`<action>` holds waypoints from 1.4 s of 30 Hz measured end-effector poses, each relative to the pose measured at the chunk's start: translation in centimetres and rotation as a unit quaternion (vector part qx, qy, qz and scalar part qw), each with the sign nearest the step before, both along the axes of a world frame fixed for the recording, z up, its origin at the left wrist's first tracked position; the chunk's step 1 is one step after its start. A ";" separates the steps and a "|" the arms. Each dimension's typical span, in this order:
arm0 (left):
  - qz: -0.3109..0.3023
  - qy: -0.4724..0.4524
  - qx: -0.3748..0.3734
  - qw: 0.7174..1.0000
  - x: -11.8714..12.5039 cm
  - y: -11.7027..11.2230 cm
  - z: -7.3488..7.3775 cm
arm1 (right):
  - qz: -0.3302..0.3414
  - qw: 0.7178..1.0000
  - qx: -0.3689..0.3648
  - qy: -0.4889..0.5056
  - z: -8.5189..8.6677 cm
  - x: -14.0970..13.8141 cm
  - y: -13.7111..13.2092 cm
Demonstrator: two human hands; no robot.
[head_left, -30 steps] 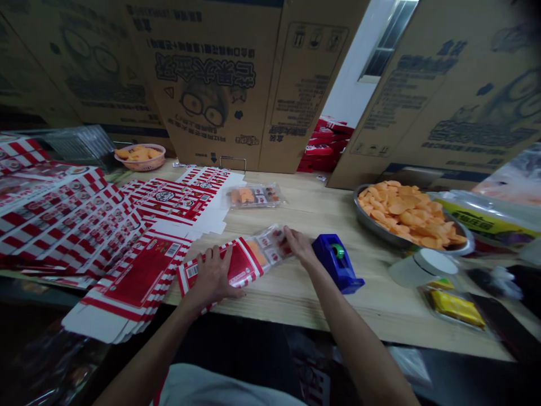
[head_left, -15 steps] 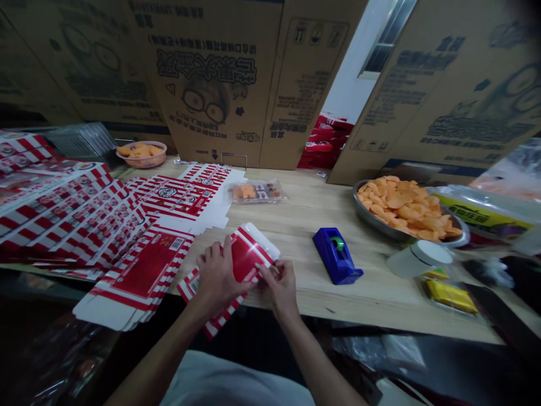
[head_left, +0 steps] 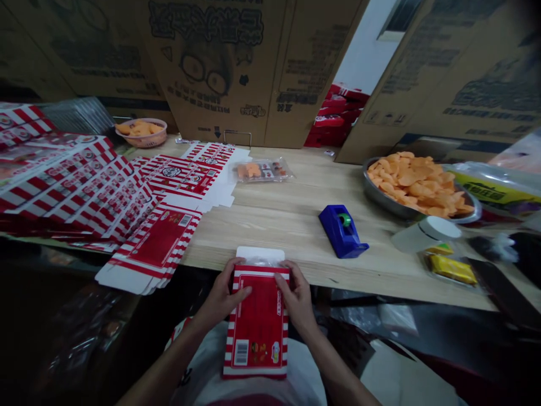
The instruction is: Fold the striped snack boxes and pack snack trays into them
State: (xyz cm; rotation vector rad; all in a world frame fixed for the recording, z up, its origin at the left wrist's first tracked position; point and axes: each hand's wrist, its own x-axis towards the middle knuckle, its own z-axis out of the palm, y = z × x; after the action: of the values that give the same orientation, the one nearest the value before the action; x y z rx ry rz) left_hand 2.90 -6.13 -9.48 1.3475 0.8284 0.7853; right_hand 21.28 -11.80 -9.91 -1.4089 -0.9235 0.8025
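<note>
**Just past the edge of the light wooden desk [head_left: 287,225], a red-striped carton [head_left: 257,321] lifted off the wood**

Over a white shirt [head_left: 203,361], close to the body: that carton, gripped by both hands. Left hand [head_left: 222,296] partly closed on the carton's left side, right hand [head_left: 296,299] partly closed on its right side, thumbs across the red face. At its far end, a white flap [head_left: 257,254] and a bit of transparent plastic wrap [head_left: 262,262].

Across the desk's left half, flat printed carton blanks: a stack [head_left: 147,251] near the edge, overlapping rows [head_left: 71,180] further left, one more spread sheet [head_left: 186,177] beyond. Towards the far side, a sealed pack of orange snacks [head_left: 262,171]; far left, a pink basket [head_left: 139,132] of the same orange food.

Right of centre, a blue tape dispenser [head_left: 340,231]. Further right, a steel bowl [head_left: 380,197] heaped with orange crisps, then a white tub [head_left: 426,234] and a yellow packet [head_left: 452,269].

Along the far side, tall cardboard sheets [head_left: 220,73] printed with a cartoon face, leaning against the desk. Through the gap between them, stacked red cartons [head_left: 333,118], a white wall [head_left: 363,56] and a window [head_left: 401,17].
</note>
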 end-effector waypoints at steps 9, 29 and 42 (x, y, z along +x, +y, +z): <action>0.148 -0.108 -0.117 0.976 1.2 0.7 1.9 | 0.034 0.996 0.013 0.085 2.4 0.3 0.2; -0.022 0.010 0.028 0.999 0.6 2.0 2.7 | 0.141 0.985 -0.044 0.089 2.3 2.5 0.4; -0.109 0.070 0.034 0.991 1.4 4.8 5.4 | 0.203 0.975 -0.088 -0.006 5.9 3.7 2.9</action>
State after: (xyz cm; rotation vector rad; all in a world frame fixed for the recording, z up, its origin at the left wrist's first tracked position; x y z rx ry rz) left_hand 4.27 -1.28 -4.12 1.5382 0.7535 0.5579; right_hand 24.94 -8.94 -3.99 -1.3946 -1.1956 1.2064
